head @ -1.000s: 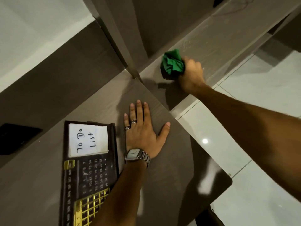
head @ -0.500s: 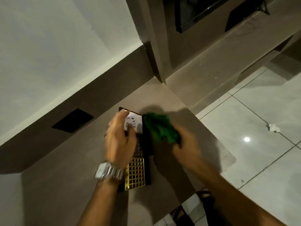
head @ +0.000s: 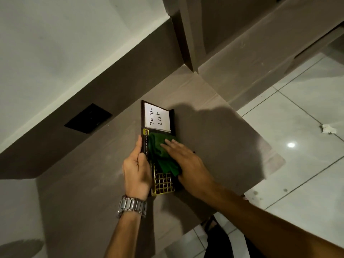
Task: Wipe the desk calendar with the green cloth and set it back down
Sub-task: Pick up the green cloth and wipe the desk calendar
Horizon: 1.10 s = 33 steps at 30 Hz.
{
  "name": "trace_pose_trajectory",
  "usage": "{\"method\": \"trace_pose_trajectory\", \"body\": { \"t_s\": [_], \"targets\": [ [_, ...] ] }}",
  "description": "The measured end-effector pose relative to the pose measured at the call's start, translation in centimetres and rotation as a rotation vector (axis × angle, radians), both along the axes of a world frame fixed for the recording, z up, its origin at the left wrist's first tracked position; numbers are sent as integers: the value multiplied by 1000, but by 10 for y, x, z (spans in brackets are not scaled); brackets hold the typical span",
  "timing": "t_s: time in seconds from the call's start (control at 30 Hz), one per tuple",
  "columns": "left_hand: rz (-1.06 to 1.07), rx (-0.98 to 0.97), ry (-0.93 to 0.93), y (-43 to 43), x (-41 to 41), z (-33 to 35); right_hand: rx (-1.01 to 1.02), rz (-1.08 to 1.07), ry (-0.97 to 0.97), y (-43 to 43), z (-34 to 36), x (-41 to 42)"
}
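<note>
The dark brown rectangular desk calendar point(head: 158, 116) — a white "To Do List" note pad at its far end, a gold grid at its near end — sits over the grey-brown matte desk top point(head: 214, 138), with the left hand point(head: 136, 170) clasped along its left edge, thumb on the strip of month labels; whether it rests on the surface or is lifted off it cannot be told. The right hand point(head: 186, 162) lies flat with fingers stretched out, pressing the crumpled green cloth point(head: 162, 153) onto the calendar's middle — a silver metal wristwatch point(head: 132, 205) circles the left wrist.
</note>
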<state>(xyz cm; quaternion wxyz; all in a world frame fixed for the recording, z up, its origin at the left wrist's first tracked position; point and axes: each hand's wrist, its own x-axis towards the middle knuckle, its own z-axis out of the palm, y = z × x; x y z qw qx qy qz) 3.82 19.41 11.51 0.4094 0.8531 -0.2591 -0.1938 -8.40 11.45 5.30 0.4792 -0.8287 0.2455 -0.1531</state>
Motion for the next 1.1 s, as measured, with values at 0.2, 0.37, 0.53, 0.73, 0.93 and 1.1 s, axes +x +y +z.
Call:
{"method": "trace_pose_trajectory", "body": {
  "t_s": [0.2,0.37,0.53,0.73,0.93,1.1],
  "targets": [
    [31,96,-42,3,-2,-2,245,-106,-127,0,13,14],
    [44,116,-54,6,-4,-1,292,-122,-137,16,12,11],
    [83,119,-84,5,0,-7,315,-177,-138,-1,9,19],
    [29,145,-74,6,3,-3,304,-86,-181,19,13,11],
    [25,139,-68,5,4,-3,336,-179,-48,16,2,8],
    [36,133,-104,4,3,-4,416,-229,-224,8,18,25]
  ]
}}
